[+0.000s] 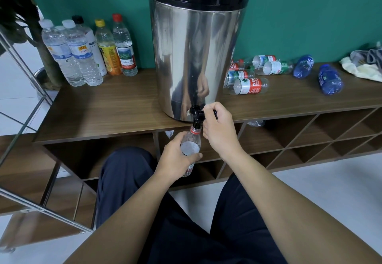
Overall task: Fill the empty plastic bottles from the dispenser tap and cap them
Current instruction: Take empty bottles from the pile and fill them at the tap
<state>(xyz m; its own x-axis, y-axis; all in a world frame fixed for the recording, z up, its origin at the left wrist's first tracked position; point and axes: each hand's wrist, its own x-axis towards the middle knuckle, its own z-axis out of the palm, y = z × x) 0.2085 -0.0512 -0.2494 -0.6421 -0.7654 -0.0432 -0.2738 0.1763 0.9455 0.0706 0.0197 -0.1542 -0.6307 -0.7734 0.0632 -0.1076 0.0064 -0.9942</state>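
Wooden counter (pixel 103 106) against a green wall, bearing a steel dispenser (pixel 194 56). The left hand (pixel 175 158) grips a bottle (pixel 191 145) with its mouth under the tap (pixel 197 116); the right hand (pixel 217 127) curls round the tap lever. Best practice: keep the neck centred and release before overflow.

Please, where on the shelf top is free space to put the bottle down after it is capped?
Bare wood lies between the standing bottles and the dispenser, down to the front edge. Another bare strip runs along the front edge right of the tap. Behind that strip, lying bottles and a cloth crowd the top.
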